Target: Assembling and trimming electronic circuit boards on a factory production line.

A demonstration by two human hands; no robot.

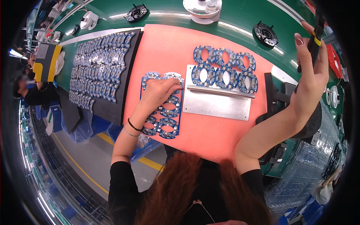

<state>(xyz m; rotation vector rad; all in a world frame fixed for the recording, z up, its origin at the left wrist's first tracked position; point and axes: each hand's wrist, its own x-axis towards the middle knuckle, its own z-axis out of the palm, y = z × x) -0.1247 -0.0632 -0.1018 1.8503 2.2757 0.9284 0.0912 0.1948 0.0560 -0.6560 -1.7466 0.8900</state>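
A blue circuit board panel [169,108] with oval cut-outs lies on the orange mat. My left hand [160,92] rests over its upper part, fingers bent together with the tips at its right edge; the hand hides several boards. My right hand [314,73] is raised at the far right, closed around a black tool [317,39] with a yellow band, whose kind I cannot make out. Between the hands, a second circuit board panel [221,77] lies partly over a silver metal plate [217,105] with a raised bar across it.
An orange mat [165,41] covers the green bench [240,18]. On the left, a black board [129,71] carries rows of blue circuit boards [99,65]. Black round housings [266,34] and a white device [202,9] stand behind. Another person [32,92] is at far left.
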